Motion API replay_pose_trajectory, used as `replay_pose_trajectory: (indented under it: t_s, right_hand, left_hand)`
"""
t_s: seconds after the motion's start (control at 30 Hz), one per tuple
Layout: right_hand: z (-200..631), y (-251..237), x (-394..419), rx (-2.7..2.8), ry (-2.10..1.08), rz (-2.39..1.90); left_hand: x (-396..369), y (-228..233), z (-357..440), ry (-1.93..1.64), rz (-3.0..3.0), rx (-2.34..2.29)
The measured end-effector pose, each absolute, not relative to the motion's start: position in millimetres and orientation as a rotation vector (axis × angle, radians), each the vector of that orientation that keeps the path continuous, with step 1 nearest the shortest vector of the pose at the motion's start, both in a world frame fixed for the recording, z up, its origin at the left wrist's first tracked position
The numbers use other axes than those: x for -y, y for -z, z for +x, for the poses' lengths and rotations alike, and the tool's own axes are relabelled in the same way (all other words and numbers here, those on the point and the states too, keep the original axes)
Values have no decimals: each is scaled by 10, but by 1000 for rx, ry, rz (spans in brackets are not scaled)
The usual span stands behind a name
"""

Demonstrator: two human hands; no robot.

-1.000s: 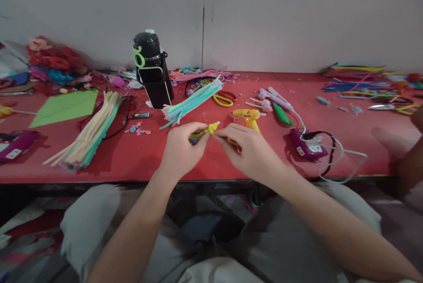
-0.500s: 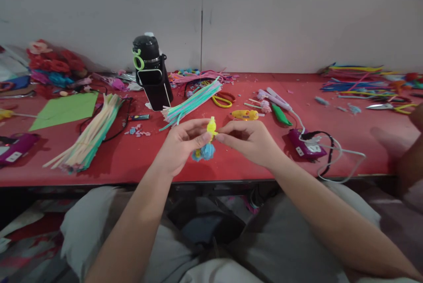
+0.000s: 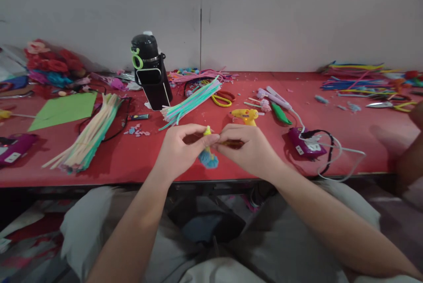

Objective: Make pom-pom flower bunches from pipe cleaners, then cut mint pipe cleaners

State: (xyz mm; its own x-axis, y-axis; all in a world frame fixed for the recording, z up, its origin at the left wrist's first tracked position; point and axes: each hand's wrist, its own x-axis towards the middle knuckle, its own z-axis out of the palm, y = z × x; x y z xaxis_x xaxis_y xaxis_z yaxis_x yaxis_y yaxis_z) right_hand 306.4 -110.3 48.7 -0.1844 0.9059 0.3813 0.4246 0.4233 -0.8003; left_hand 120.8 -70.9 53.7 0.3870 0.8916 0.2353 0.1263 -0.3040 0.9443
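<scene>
A small yellow-and-blue pipe-cleaner figure (image 3: 209,160) is between my hands, above the red table's front part. Its yellow top pokes up over the fingers, and fluffy blue parts hang below. My left hand (image 3: 180,148) is closed around the yellow section, thumb across it. My right hand (image 3: 246,146) pinches at the figure's right side, its fingertips meeting the left thumb; the exact bit in the pinch is mostly hidden. Just beyond the right hand lies a yellow hot glue gun (image 3: 247,115) with a small orange light.
Bundles of pipe cleaners (image 3: 194,101) (image 3: 94,135) lie around a tall black bottle (image 3: 152,76). Yellow-handled scissors (image 3: 222,99), a lilac corded tool (image 3: 277,97) and a purple power strip (image 3: 306,144) are on the table (image 3: 185,173). Another person's arm (image 3: 410,155) is at the right edge.
The figure has dropped slightly and turned, with its blue parts now further right. My right fingers have closed in against the left thumb. More of the glue gun shows.
</scene>
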Motion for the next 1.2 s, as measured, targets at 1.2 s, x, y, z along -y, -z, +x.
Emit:
replay_pose_trajectory:
  t_s: [1.2]
  right_hand:
    - [3058,-302,949,1439,-1213,-1089]
  left_hand:
    - [613,-480,1181,-1070,1480,-873]
